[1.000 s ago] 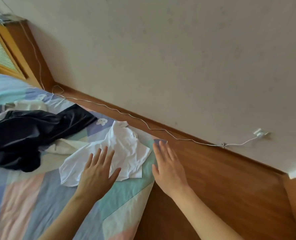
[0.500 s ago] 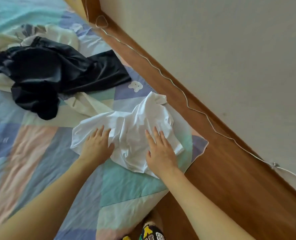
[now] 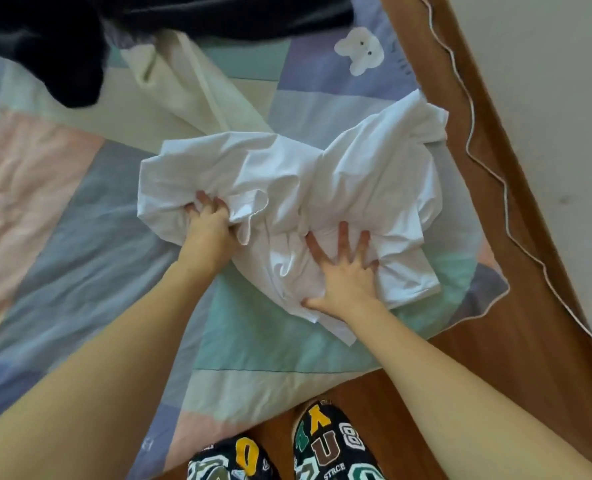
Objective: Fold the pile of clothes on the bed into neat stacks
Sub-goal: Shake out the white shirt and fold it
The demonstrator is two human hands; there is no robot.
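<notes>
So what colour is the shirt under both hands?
White, plain; the shirt shows clearly in the head view.

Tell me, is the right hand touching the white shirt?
Touching. The head view shows the right hand pressed flat, fingers spread, on the white shirt.

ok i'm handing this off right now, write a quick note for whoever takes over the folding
Left hand: fingers curled into a bunch of the white shirt at its left side.
Right hand: flat, fingers spread, pressing the shirt's near edge.
The shirt lies crumpled on the quilt near the bed's corner. The dark garment and cream garment lie unfolded beyond it.
Done: nothing folded, no stack in view.
Left: flatten and fold the shirt, then the other two, and stack them.
</notes>
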